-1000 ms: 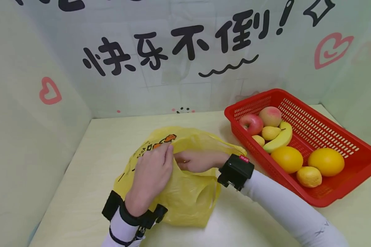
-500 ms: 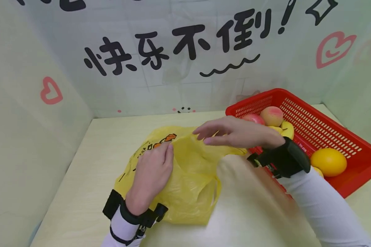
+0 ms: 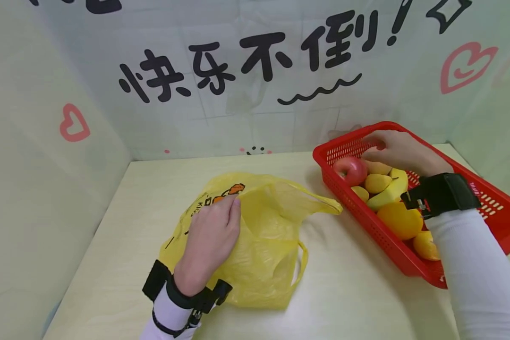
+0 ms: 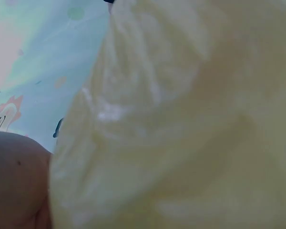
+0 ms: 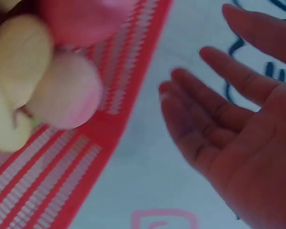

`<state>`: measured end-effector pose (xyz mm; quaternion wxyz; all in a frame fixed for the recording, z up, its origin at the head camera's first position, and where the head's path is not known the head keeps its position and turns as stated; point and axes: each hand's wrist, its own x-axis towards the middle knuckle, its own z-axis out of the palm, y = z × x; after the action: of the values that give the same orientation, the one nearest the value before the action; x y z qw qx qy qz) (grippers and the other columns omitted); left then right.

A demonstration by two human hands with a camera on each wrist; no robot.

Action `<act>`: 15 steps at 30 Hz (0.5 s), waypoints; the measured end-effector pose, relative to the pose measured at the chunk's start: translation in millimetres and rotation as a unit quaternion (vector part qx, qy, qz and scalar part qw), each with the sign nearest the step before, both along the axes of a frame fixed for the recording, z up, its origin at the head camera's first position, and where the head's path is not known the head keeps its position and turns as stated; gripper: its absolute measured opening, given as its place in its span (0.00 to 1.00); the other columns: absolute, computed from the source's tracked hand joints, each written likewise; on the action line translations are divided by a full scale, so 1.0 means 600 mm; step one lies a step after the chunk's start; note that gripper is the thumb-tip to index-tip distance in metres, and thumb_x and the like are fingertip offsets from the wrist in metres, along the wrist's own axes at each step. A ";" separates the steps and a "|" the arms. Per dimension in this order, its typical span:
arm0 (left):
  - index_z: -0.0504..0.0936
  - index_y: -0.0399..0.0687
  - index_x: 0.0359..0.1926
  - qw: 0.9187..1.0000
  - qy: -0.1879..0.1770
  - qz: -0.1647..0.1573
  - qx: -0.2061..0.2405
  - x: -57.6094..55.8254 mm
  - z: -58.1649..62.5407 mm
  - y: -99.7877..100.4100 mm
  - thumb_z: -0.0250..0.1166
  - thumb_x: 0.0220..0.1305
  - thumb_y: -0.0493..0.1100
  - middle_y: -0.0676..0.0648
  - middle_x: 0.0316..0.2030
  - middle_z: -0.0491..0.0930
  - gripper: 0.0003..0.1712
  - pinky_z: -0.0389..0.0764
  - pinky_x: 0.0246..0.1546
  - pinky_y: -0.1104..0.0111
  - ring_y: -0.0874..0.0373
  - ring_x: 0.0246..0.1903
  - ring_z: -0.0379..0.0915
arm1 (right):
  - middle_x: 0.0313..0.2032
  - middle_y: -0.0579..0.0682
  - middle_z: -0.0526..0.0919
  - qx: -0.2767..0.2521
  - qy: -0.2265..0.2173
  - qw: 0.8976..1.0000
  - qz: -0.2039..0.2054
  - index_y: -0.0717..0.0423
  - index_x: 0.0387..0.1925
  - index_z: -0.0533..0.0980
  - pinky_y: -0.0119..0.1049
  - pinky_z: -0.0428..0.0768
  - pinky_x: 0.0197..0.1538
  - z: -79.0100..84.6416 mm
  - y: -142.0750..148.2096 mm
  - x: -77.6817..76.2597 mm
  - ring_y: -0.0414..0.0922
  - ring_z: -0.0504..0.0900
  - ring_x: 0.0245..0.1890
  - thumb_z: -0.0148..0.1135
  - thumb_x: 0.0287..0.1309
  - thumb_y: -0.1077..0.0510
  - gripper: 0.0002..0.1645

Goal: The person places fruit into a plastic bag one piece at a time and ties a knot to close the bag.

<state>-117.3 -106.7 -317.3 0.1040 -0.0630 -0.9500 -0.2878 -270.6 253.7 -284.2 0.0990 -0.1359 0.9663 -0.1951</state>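
My left hand (image 3: 212, 236) grips the edge of a yellow plastic bag (image 3: 272, 231), which lies on the table with its mouth gaping to the right. In the left wrist view the bag (image 4: 171, 119) fills most of the picture. Over the far end of a red basket (image 3: 378, 236), my right hand (image 3: 403, 151) hovers with fingers apart and nothing in them. Below those fingers is a peach (image 5: 66, 90), partly hidden in the head view. Beside it lie a red apple (image 3: 350, 171), a small pear (image 3: 377, 183) and a banana (image 3: 391, 192).
Nearer in the basket are an orange (image 3: 399, 221) and a lemon-like yellow fruit (image 3: 426, 245), partly covered by the right forearm. A printed white sheet (image 3: 255, 127) stands behind the pale table (image 3: 153, 198), with more sheeting at both sides.
My right hand has come out of the bag and moved right, over the basket. The left hand keeps its grip in the same spot. The bag's right side has loosened slightly.
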 end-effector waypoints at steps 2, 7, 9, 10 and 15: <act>0.69 0.47 0.21 1.000 0.003 0.001 -0.001 0.000 0.000 0.000 0.49 0.76 0.43 0.52 0.14 0.59 0.21 0.56 0.16 0.69 0.59 0.12 0.56 | 0.59 0.68 0.73 0.012 -0.016 1.000 -0.008 0.64 0.66 0.66 0.64 0.74 0.55 -0.018 0.015 -0.010 0.64 0.70 0.56 0.60 0.64 0.47 0.35; 0.69 0.47 0.22 1.000 0.000 0.000 -0.001 0.001 -0.001 0.001 0.49 0.76 0.43 0.52 0.14 0.59 0.21 0.56 0.16 0.69 0.59 0.12 0.56 | 0.54 0.66 0.77 0.007 -0.065 0.997 -0.030 0.60 0.66 0.66 0.60 0.77 0.52 -0.052 0.038 -0.019 0.62 0.74 0.51 0.64 0.61 0.47 0.37; 0.70 0.47 0.22 1.000 -0.001 -0.001 0.000 0.001 -0.001 0.001 0.49 0.76 0.43 0.52 0.14 0.59 0.21 0.56 0.16 0.69 0.59 0.12 0.56 | 0.55 0.68 0.76 0.011 -0.086 0.996 -0.037 0.61 0.68 0.63 0.61 0.76 0.54 -0.059 0.043 -0.021 0.63 0.74 0.50 0.64 0.60 0.47 0.40; 0.69 0.48 0.22 1.000 -0.002 -0.001 0.001 0.001 -0.001 0.001 0.49 0.76 0.43 0.52 0.14 0.59 0.21 0.56 0.15 0.70 0.59 0.12 0.56 | 0.57 0.70 0.73 0.016 -0.099 0.994 -0.039 0.61 0.70 0.59 0.63 0.75 0.56 -0.061 0.046 -0.021 0.64 0.73 0.52 0.64 0.61 0.47 0.43; 0.68 0.47 0.21 1.000 -0.005 0.001 0.003 0.001 -0.001 0.001 0.49 0.76 0.43 0.52 0.14 0.59 0.21 0.56 0.15 0.70 0.59 0.11 0.55 | 0.59 0.71 0.69 -0.006 -0.125 0.992 -0.033 0.60 0.68 0.57 0.65 0.71 0.61 -0.071 0.047 -0.025 0.66 0.70 0.56 0.64 0.61 0.48 0.41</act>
<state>-117.0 -106.4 -317.8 0.0995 -0.0605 -0.9498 -0.2905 -285.4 282.1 -327.1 0.2119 -0.0794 0.9489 -0.2198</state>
